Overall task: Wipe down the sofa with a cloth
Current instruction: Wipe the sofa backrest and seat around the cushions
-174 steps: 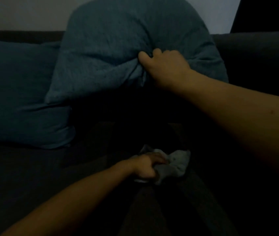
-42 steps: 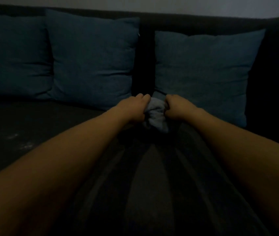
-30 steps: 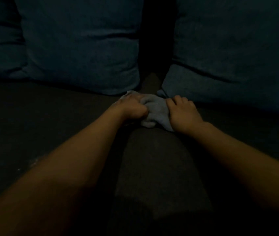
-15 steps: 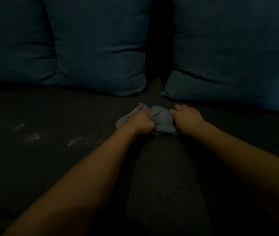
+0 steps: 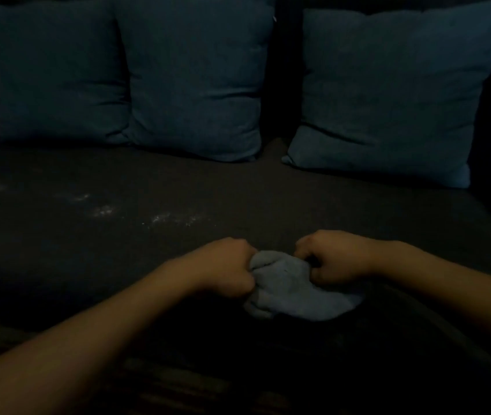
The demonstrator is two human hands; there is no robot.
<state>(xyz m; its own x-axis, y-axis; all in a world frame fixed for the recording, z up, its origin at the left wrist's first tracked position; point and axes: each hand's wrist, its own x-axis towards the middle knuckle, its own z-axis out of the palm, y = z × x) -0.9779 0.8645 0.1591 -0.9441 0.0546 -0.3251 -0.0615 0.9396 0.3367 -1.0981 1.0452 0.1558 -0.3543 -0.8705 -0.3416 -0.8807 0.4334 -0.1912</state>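
Three blue cushions (image 5: 196, 76) (two touching, one apart), one cloth (image 5: 295, 290), two hands (image 5: 223, 266), one sofa (image 5: 178, 187)

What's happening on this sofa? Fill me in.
A person is wiping a dark sofa seat with a bunched grey cloth. The left hand and the right hand both grip it, fists closed, near the seat's front. Pale dusty smudges lie on the seat to the left, not yet wiped. Three blue cushions lean against the back.
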